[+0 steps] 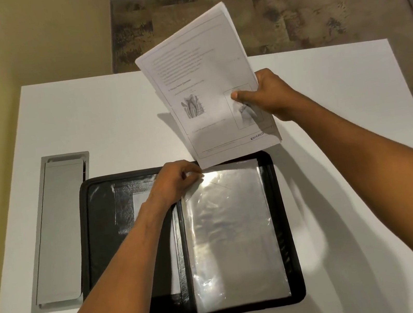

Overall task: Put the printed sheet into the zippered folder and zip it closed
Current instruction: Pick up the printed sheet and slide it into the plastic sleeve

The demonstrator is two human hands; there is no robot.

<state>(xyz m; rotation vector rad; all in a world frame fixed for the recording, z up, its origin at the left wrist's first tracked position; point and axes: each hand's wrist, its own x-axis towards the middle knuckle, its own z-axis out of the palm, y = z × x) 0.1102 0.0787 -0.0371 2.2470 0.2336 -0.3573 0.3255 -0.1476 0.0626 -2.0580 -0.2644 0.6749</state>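
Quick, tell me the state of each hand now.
Left hand: pinches the top edge of the clear sleeve in the folder.
Right hand: holds the printed sheet.

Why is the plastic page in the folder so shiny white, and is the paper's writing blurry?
Head view: light glares off the clear plastic sleeve, brightest beside the left hand; the printed sheet in the right hand shows small text too soft to read; soft arm shadows fall on the table.
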